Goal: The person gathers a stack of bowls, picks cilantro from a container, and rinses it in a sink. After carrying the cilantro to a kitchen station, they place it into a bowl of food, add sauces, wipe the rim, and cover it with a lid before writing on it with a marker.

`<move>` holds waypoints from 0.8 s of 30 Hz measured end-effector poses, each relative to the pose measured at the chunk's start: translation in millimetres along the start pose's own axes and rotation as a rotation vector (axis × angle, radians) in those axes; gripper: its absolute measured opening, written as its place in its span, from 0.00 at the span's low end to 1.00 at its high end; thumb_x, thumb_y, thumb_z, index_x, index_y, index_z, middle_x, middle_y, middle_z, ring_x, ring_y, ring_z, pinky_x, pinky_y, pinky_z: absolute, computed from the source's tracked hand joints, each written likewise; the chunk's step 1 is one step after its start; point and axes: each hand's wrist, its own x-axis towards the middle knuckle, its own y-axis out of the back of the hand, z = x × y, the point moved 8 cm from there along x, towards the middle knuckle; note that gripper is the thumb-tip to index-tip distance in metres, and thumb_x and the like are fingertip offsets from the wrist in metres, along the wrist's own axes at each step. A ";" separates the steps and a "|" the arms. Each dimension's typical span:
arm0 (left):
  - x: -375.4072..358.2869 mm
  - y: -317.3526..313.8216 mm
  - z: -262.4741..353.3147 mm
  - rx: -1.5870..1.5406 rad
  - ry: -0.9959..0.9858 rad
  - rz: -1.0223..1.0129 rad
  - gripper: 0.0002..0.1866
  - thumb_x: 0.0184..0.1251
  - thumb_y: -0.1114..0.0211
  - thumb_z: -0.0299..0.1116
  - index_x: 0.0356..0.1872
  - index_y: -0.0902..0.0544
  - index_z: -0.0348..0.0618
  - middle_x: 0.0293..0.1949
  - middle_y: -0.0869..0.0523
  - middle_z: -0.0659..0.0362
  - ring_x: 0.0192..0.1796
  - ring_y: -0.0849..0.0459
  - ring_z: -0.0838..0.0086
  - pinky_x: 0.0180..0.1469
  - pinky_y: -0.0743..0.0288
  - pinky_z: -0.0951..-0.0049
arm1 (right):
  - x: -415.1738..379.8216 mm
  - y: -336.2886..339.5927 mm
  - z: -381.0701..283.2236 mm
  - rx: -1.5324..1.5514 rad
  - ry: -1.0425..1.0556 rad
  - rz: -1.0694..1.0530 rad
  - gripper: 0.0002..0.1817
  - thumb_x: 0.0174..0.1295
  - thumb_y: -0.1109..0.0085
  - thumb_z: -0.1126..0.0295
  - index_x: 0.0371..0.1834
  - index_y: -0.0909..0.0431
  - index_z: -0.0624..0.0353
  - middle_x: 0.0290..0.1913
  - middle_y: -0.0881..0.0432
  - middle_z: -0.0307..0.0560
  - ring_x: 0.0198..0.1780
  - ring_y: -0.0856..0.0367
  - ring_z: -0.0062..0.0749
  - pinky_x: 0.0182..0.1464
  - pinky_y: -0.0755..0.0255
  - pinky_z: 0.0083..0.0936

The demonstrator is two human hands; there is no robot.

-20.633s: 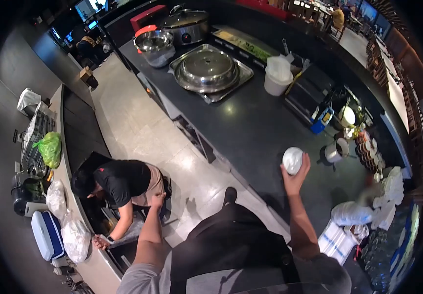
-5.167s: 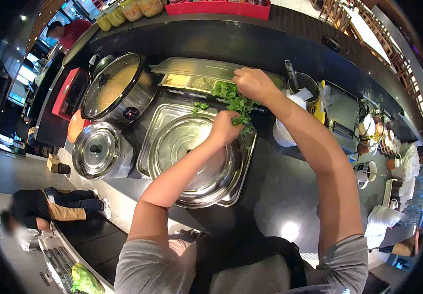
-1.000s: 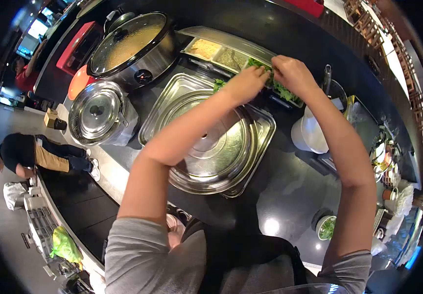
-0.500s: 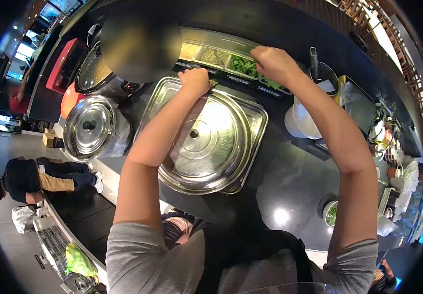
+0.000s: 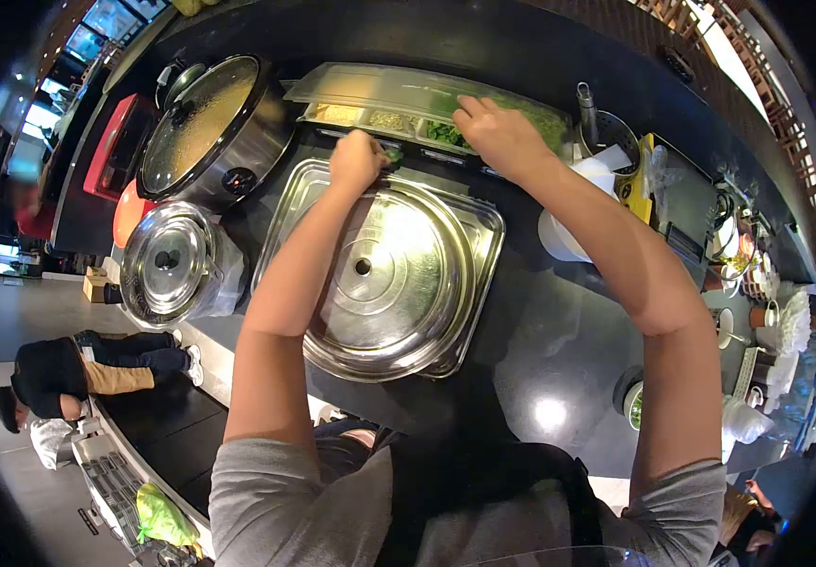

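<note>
My left hand (image 5: 357, 162) is closed above the far edge of a metal tray, with a sprig of green herbs (image 5: 393, 156) showing at its fingers. My right hand (image 5: 502, 137) grips the clear lid (image 5: 399, 83) of a long condiment box. Below that lid, the box's compartments hold yellow bits (image 5: 340, 114), dried greenish flakes (image 5: 389, 121) and chopped green leaves (image 5: 444, 133). Under my left forearm a round steel cover (image 5: 399, 293) lies on the rectangular metal tray (image 5: 491, 227).
A slow cooker (image 5: 262, 151) and a glass-lidded pot (image 5: 158, 269) stand on the left. On the right are a white container (image 5: 559, 238), a perforated utensil holder (image 5: 616, 132) and a green-filled bowl (image 5: 635, 404). Another person (image 5: 54, 373) stands at far left.
The clear lid has come down over the compartments with my right hand on it. My left hand has shifted slightly, keeping the green herbs. The view has shifted a little.
</note>
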 end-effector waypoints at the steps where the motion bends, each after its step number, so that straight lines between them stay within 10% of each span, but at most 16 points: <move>1: 3.4 6.2 -7.9 -0.090 -0.049 0.050 0.13 0.48 0.19 0.37 0.32 0.09 0.42 0.34 0.10 0.48 0.40 0.10 0.55 0.46 0.18 0.59 | -0.5 4.7 -0.9 -0.027 0.000 0.071 0.05 0.55 0.41 0.75 0.35 0.23 0.60 0.37 0.17 0.47 0.43 0.14 0.39 0.37 0.16 0.33; 9: -2.8 75.1 -58.5 -0.441 0.047 0.174 0.16 0.50 0.18 0.34 0.38 0.10 0.35 0.29 0.10 0.57 0.27 0.16 0.77 0.32 0.24 0.75 | -3.9 -0.2 1.8 -0.062 0.073 0.142 0.04 0.54 0.41 0.72 0.32 0.23 0.56 0.33 0.18 0.42 0.39 0.14 0.34 0.35 0.17 0.29; 12: -17.2 62.4 -58.6 -1.004 0.247 -0.121 0.09 0.61 0.24 0.30 0.38 0.13 0.38 0.27 0.15 0.65 0.25 0.23 0.86 0.30 0.29 0.85 | -10.6 3.3 -0.1 -0.071 0.128 0.214 0.05 0.52 0.41 0.71 0.31 0.23 0.56 0.35 0.18 0.42 0.39 0.15 0.32 0.34 0.17 0.27; 24: -50.5 51.9 -38.8 -1.147 0.329 -0.252 0.05 0.62 0.24 0.31 0.34 0.13 0.47 0.31 0.11 0.64 0.30 0.18 0.82 0.36 0.21 0.78 | -25.9 3.1 -20.1 -0.106 0.330 0.114 0.07 0.52 0.41 0.70 0.33 0.22 0.60 0.41 0.18 0.47 0.44 0.15 0.35 0.37 0.16 0.26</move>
